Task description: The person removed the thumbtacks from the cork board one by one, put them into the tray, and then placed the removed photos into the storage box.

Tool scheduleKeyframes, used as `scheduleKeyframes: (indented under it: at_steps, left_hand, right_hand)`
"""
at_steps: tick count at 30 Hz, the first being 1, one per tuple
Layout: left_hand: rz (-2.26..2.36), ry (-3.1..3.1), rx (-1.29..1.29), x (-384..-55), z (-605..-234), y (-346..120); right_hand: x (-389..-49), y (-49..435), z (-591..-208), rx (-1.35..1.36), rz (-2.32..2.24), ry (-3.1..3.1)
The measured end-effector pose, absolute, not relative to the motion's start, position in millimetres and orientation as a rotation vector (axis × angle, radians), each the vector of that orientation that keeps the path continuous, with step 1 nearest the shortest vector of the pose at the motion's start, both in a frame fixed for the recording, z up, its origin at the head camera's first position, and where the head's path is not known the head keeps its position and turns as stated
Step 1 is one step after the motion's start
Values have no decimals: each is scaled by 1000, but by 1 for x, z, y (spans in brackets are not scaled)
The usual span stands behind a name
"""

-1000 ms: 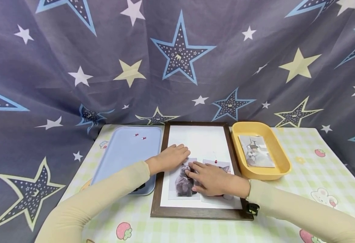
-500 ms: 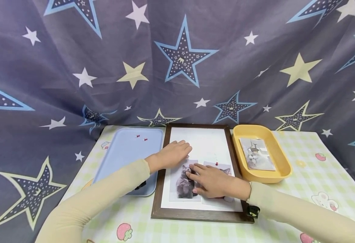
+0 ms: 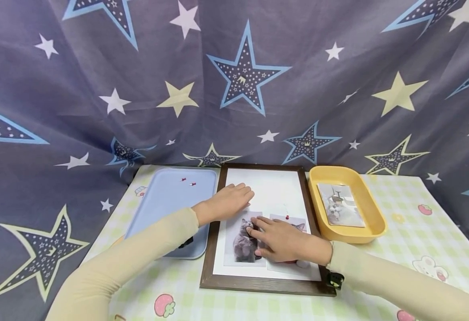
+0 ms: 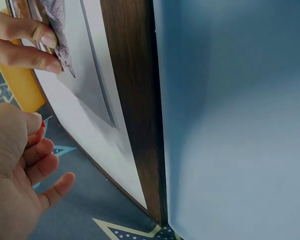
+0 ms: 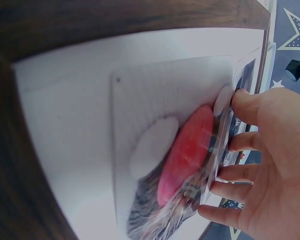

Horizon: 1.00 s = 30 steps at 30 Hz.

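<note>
A white board in a dark brown frame [image 3: 258, 285] lies on the table with two cat photos on it. My left hand [image 3: 229, 201] is just above the top edge of the grey cat photo [image 3: 243, 249]. In the left wrist view it pinches a red push pin [image 4: 43, 123], its metal point sticking out past the fingertips. My right hand [image 3: 280, 240] lies with fingers spread across the two photos, fingertips touching the grey cat photo. Under that hand the right-hand cat photo [image 5: 155, 110] is partly hidden; a red push pin [image 3: 287, 217] stands at its top edge.
A blue tray [image 3: 164, 196] on the left carries two red push pins [image 3: 188, 182]. To the right stands a yellow bin [image 3: 372, 214] with a cat photo [image 3: 339, 207] inside. A checked cloth [image 3: 403, 232] covers the table, and a star-patterned curtain [image 3: 218, 125] hangs behind.
The head view has shifted slightly, so the scene sits a little lower and further right. Both hands keep nearly the same place on the board.
</note>
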State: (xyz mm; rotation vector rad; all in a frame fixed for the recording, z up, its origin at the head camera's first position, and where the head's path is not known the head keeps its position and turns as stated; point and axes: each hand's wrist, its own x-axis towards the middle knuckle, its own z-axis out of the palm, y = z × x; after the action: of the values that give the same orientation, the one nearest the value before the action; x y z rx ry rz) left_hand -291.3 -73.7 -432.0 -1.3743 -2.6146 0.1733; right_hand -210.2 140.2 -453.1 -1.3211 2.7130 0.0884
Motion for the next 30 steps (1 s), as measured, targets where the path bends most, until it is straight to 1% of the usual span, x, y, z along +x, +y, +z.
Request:
scheduleKeyframes:
  at_steps: [11,23,30]
  left_hand:
    - [184,-2607,-1366,-293,-430,-76]
    - [140,-2517,-1353,-300,-435,-82]
    - [62,-2568,-1297,-306,-431,-87]
  right_hand:
    - [-211,140,-452,-1327,89,2714]
    - [-211,140,-453,-1345,104,2715]
    - [-211,140,-453,-1350,105,2718]
